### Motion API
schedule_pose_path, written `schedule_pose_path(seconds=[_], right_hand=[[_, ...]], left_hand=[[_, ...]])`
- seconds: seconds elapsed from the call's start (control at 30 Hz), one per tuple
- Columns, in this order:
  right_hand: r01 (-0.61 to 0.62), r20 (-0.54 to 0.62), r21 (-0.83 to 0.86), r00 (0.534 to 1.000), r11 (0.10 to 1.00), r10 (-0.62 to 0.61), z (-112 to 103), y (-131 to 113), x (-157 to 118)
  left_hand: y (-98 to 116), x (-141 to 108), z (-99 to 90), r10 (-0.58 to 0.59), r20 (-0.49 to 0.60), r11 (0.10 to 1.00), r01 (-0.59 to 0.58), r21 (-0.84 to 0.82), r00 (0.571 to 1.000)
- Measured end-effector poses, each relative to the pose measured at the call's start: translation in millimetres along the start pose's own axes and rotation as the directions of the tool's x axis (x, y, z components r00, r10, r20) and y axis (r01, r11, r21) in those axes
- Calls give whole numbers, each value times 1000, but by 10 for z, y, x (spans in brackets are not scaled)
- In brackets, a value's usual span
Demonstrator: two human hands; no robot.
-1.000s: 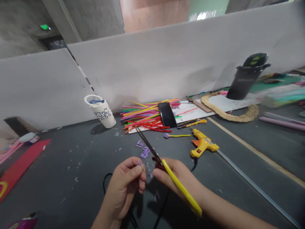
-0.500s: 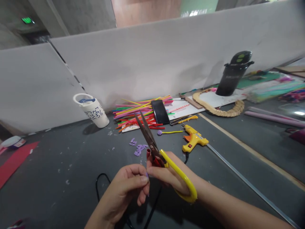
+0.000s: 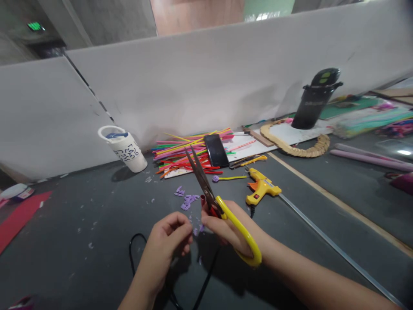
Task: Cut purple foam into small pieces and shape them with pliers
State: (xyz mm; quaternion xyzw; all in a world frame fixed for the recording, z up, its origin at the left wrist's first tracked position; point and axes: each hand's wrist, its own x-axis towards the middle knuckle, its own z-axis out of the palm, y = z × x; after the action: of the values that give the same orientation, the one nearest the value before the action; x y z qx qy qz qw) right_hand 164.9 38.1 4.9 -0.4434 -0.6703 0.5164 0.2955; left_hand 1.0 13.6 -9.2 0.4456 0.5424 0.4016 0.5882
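Observation:
My right hand [image 3: 227,226] is wrapped around a pair of scissors [image 3: 204,183] with yellow handles, the slightly parted blades pointing up and away. A small dark red tube [image 3: 203,199] sticks up from the same hand beside the blades. A bit of purple shows at its fingertips; whether they hold it is unclear. Just to the left, my left hand [image 3: 169,241] has its fingers curled with thumb against forefinger; anything inside is hidden. Small purple cut pieces [image 3: 188,202] lie on the dark table [image 3: 106,219] beyond my hands, with a few more bits between them.
A yellow glue gun [image 3: 263,187] and a purple-topped yellow stem [image 3: 230,178] lie ahead. Behind are coloured pipe cleaners [image 3: 180,148], a phone [image 3: 216,150] and a white cup [image 3: 129,153]. A black tumbler [image 3: 311,105] stands at right. A black cable [image 3: 206,275] runs beneath my hands.
My left hand has drawn back to the left, away from the right hand. The scissors have shifted slightly up and right at the tips. More purple bits show between the hands.

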Motion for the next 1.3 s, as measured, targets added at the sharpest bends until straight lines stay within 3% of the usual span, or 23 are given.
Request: schedule_pose_path(seconds=[0.07,0.13,0.3,0.53,0.63,0.73,0.93,1.3], right_hand=[[15,-30,-34,999,999,-16,-2,24,17],[37,-44,-69,998,997,-40,10,57,33],[59,-61,-124,996,990,-67,73,108,39],[78,-74,-141,993,987,-89,51,96,23],[76,-113,-273,987,959,-111,43,82,-4],[51,-114,-475,986,878,-119,87,71,-42],[73,-60,-678,986,731,-154,216,123,-76],[105,-78,-767,964,633,-254,256,207,-86]], left_hand=[[7,-1,0,142,-79,975,-125,183,987],[-1,-5,10,212,-49,937,-189,294,976],[-57,-20,71,215,-30,928,-194,317,976],[-29,-25,111,133,-69,979,-120,166,989],[14,-40,95,132,-196,990,-141,-30,972],[42,-60,54,186,-325,959,-244,-147,927],[67,-77,2,301,-392,885,-407,-223,869],[52,-105,40,249,-473,896,-386,-219,845]])
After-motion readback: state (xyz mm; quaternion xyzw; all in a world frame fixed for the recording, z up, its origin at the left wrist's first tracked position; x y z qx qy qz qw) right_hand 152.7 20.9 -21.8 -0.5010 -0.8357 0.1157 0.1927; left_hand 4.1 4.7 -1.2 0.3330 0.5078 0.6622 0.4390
